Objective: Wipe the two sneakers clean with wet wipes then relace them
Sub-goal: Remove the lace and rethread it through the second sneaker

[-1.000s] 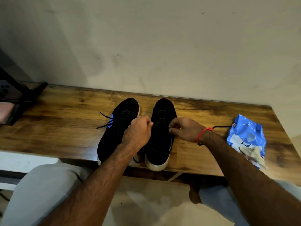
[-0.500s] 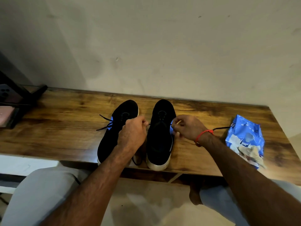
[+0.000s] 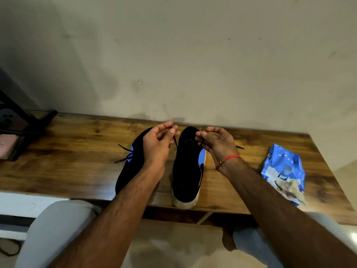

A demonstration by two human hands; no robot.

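Up over the toe end of the right sneaker [image 3: 186, 167], both hands are raised off the wooden table [image 3: 63, 171] with palms turned toward the camera. That black shoe, with its white sole and a blue patch along its right flank, stands heel-nearest at the table's front edge and serves as the landmark for everything else. Left of its toe, the left hand [image 3: 157, 146] has thumb and forefinger pinched together on one end of the black shoelace [image 3: 175, 141], the other fingers curled loosely above; a thin strand drops from the pinch down toward the shoe's upper. Right of the toe, the right hand [image 3: 216, 145] pinches the other end of the lace the same way, fingers bent and close together — a red thread bracelet [image 3: 230, 158] circles its wrist. A further bit of black lace [image 3: 239, 147] lies on the wood just right of that hand. Immediately left of the landmark shoe, and parallel to it, stands the left sneaker [image 3: 131, 171], also black, partly covered by the left forearm; its own laces [image 3: 124, 155] trail loose over the tabletop on its far left side, next to a blue patch. Well to the right of the right sneaker lies the blue wet-wipes pack [image 3: 283, 169], and a crumpled used wipe [image 3: 290, 191] rests on the pack's near end. Far to the left of both shoes, at the table's end, sits a dark metal stand [image 3: 25, 120] — what it holds is too blurred to tell.
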